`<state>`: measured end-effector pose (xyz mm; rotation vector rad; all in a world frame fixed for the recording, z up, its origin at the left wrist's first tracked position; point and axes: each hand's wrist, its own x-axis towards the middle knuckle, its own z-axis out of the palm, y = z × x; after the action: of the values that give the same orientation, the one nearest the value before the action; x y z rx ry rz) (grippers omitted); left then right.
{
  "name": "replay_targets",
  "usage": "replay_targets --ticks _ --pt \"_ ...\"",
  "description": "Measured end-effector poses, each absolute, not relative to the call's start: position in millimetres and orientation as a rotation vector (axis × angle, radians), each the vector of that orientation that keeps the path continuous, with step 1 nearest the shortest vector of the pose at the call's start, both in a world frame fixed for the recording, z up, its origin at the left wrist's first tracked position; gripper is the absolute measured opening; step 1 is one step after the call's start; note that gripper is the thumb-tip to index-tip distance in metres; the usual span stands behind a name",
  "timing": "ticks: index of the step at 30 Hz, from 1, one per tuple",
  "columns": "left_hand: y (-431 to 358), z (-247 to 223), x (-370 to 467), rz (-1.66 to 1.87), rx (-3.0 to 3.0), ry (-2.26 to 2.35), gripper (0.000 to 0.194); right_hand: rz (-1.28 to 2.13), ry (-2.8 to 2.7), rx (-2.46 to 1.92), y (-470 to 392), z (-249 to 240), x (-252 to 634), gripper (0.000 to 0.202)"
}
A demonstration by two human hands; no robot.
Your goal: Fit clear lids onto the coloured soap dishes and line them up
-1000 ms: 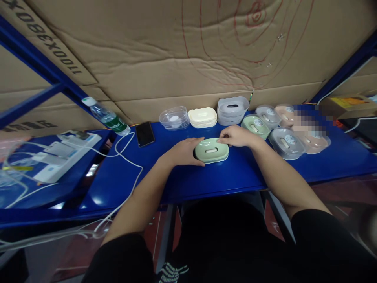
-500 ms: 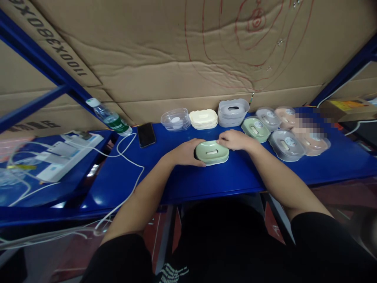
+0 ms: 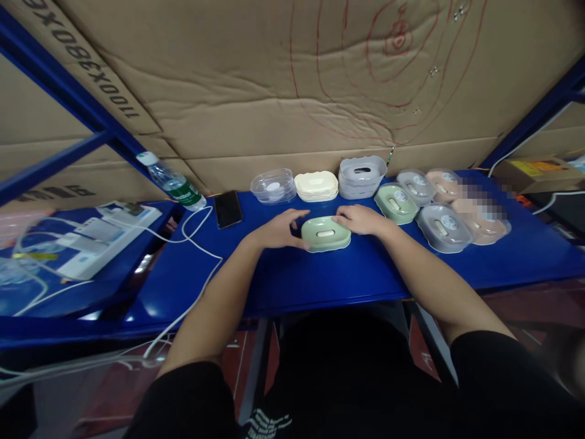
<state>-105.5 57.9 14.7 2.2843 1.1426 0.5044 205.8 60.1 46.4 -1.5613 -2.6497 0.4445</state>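
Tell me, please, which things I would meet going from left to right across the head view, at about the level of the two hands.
White power strip → black phone → left hand → green dish → right hand → green lidded box → front grey lidded box → front peach lidded box.

Down looked the head camera, forward over the blue table (image 3: pixel 297 280), close in, cardboard (image 3: pixel 228 73) up at twelve o'clock!
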Motion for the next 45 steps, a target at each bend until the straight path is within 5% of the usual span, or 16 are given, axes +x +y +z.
replay_targets --ticks 3,6,12,22,45 --pt "72.8 11.9 -120.5 0.965 2.277 1.378 0.075 0.422 -2.666 -1.575 59.4 46.3 205.3 0.042" --pt "85.7 4.7 -134.0 1.302 2.268 1.629 0.066 0.426 -2.693 -1.580 58.8 46.9 204.6 0.045" --pt "99.5 -10.4 -148.7 1.230 2.242 1.807 0.070 0.441 -2.686 -1.576 59.8 45.4 204.7 0.046" --pt "114.7 -6.8 -142.9 1.311 2.175 1.824 0.015 0.427 -2.684 -1.572 59.6 44.9 204.1 0.044" --pt "102.5 6.7 -126.6 1.826 1.986 1.609 0.010 0.478 -2.607 -1.535 61.4 44.0 209.6 0.051"
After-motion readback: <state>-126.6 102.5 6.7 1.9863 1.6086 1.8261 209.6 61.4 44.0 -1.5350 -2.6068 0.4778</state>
